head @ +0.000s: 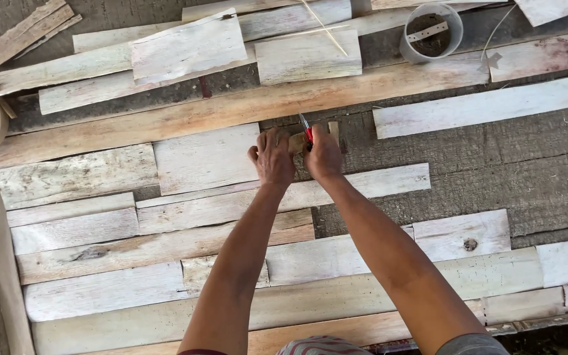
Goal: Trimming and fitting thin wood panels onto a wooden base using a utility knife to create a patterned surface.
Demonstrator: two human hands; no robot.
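Small wooden block (pixel 299 140), at upper centre of the frame, held on the counter (pixel 494 184) between both hands. Left hand (pixel 272 158): grip closed on the block's left end. Right hand (pixel 323 155): grip closed on a red-handled tool (pixel 308 133) set against the block. A long plank (pixel 231 112) borders the hands above; pale boards (pixel 205 158) lie touching at left. Bare grey counter opens to the right. A clear plastic cup (pixel 430 31) stands at upper right, well apart.
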